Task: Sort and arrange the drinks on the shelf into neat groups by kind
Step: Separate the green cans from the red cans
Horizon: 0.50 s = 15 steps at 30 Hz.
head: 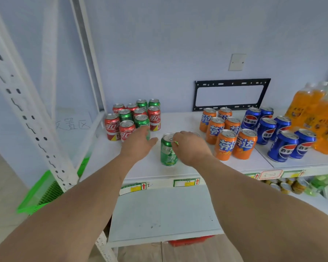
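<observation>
The person stands before a white metal shelf and reaches with both bare arms over it. The right hand has its grip around a green aluminium soda can that stands upright alone near the front middle of the shelf; the fingers curl around the top part of the can. Something green also shows between these fingers, and I cannot tell what it is. The left hand reaches to the mixed group of red cola cans and green soda cans at the back left; its fingers touch the nearest green can of this group, but how far its grip is closed I cannot tell, because the fingers are blurred. To the right of the single green can stands a group of orange soda cans, just beside it a group of blue cola cans, and at the far right some tall plastic bottles of orange drink. On the wall behind hangs a black metal mounting bracket.
</observation>
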Tool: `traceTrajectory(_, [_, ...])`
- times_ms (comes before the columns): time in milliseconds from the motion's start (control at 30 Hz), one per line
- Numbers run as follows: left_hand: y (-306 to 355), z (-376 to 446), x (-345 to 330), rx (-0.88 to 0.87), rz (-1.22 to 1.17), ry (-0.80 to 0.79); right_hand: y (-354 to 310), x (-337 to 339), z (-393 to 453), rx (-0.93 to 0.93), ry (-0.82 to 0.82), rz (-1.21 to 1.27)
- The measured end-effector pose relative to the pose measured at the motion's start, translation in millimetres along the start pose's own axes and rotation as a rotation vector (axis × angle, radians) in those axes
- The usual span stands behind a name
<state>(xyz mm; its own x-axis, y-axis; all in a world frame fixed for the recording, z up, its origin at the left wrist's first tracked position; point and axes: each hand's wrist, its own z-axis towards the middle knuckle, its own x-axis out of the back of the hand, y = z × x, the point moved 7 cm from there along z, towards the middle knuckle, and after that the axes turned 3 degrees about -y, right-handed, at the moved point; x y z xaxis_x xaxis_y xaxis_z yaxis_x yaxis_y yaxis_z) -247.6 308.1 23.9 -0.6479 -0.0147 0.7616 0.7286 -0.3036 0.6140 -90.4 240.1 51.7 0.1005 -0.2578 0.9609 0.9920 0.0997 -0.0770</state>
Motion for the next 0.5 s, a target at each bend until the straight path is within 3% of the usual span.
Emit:
traceTrajectory(267, [-4.5,34.7,25.2,-0.014,0.048,0.095,0.7,5.5,72.2,-0.012,-0.005,0.078])
traceTrajectory(500, [-18.1,99.2,13.6,0.056,0.299,0.088,51.4,-13.5,162.7,-0.095,-0.13,0.316])
